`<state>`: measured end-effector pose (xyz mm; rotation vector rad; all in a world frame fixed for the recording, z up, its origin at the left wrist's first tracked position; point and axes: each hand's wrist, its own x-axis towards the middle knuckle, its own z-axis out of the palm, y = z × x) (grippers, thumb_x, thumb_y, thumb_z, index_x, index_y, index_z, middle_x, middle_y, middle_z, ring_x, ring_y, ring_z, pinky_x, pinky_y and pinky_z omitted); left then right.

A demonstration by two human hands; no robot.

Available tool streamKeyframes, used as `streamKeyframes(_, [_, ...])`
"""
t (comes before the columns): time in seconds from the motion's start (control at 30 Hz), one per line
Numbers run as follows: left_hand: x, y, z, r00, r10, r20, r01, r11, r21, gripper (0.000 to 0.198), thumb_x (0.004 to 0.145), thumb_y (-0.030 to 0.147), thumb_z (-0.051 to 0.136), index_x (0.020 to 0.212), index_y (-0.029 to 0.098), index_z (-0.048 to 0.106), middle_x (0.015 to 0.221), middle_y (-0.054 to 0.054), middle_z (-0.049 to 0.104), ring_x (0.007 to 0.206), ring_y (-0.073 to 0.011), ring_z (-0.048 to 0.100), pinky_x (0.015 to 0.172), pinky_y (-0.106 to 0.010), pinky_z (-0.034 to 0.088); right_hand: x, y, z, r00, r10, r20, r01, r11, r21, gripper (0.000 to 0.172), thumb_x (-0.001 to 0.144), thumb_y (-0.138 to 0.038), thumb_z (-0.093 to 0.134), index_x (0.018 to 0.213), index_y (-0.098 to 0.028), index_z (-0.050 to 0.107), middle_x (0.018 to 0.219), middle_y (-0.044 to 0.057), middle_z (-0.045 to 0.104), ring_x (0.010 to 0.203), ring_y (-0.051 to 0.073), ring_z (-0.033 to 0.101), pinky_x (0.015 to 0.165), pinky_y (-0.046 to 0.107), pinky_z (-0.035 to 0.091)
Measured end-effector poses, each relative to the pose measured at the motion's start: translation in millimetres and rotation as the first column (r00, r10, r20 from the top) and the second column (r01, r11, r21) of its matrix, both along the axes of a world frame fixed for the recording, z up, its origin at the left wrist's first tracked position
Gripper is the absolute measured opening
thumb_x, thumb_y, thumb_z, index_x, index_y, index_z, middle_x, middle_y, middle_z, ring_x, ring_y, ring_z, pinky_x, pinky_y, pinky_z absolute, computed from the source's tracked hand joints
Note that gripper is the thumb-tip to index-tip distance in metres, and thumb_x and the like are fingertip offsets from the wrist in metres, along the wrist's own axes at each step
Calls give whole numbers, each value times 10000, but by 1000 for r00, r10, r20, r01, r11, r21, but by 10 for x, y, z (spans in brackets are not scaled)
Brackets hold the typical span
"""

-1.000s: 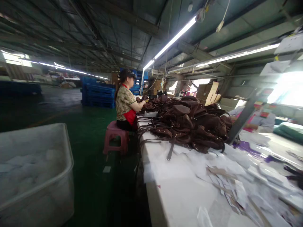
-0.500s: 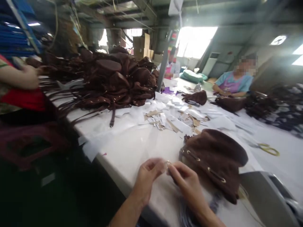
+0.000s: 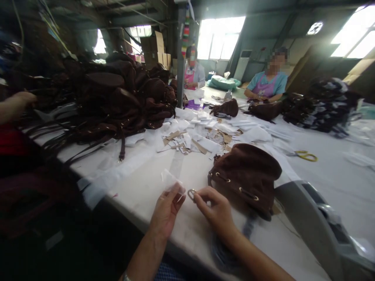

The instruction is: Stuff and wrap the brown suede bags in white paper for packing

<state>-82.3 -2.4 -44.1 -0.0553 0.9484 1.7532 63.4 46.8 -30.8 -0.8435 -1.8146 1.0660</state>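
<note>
My left hand (image 3: 166, 208) pinches a small clear plastic wrapper (image 3: 171, 180) at the near edge of the white table (image 3: 152, 183). My right hand (image 3: 215, 208) pinches a small metal ring (image 3: 191, 194) between thumb and fingers, just right of the wrapper. A brown suede drawstring bag (image 3: 246, 175) with metal eyelets lies right behind my right hand, touching it or nearly so.
A big heap of brown bags and straps (image 3: 117, 97) fills the table's left side. Paper and card scraps (image 3: 202, 136) litter the middle. Yellow scissors (image 3: 306, 156) lie at right. Two people sit across the table; another person's arm (image 3: 14, 103) shows at left. A grey machine part (image 3: 310, 222) stands near right.
The view swung from the factory floor to the table in front of me. My hands have drawn apart: the wrapper is in the left, the ring in the right.
</note>
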Motion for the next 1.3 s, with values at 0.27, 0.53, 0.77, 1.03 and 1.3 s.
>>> streamKeyframes(0.27, [91, 39, 9, 993, 3, -114, -6, 1000, -22, 263, 608, 222, 898, 769, 127, 713, 795, -32, 723, 763, -136, 687, 692, -225, 592, 12, -9, 22, 998, -44, -54, 47, 998, 52, 91, 861, -228, 669, 783, -194, 702, 735, 5, 656, 651, 114, 562, 601, 230, 439])
streamKeyframes(0.53, [139, 33, 8, 989, -28, -146, 24, 999, -30, 300, 592, 267, 906, 768, 128, 707, 804, -34, 723, 767, -138, 684, 691, -227, 583, 7, -5, 40, 997, -68, -48, 73, 992, 101, 106, 864, -217, 663, 769, -185, 696, 715, 7, 635, 640, 111, 548, 599, 231, 445])
streamKeyframes(0.77, [182, 52, 24, 985, -27, -172, 21, 999, -36, 292, 607, 260, 897, 801, 143, 711, 841, -33, 731, 779, -136, 685, 700, -224, 572, 8, -26, 23, 998, -68, -8, 68, 989, 130, 152, 897, -285, 633, 794, -195, 699, 751, 36, 648, 665, 135, 575, 628, 259, 467])
streamKeyframes(1.03, [211, 49, 9, 965, -18, -261, 24, 1000, 18, 296, 642, 265, 878, 872, 146, 736, 890, -45, 740, 828, -133, 684, 768, -222, 569, 14, -22, 18, 997, -79, -10, 79, 987, 143, 106, 876, -242, 648, 794, -195, 697, 747, 21, 647, 660, 126, 581, 614, 244, 457])
streamKeyframes(1.3, [180, 61, 5, 989, -18, -144, 20, 1000, 11, 264, 650, 264, 879, 823, 144, 720, 843, -35, 737, 762, -131, 696, 723, -221, 581, 12, 4, 72, 993, -114, -41, 117, 990, 80, 153, 872, -255, 647, 743, -183, 686, 706, 14, 641, 633, 116, 556, 584, 234, 449])
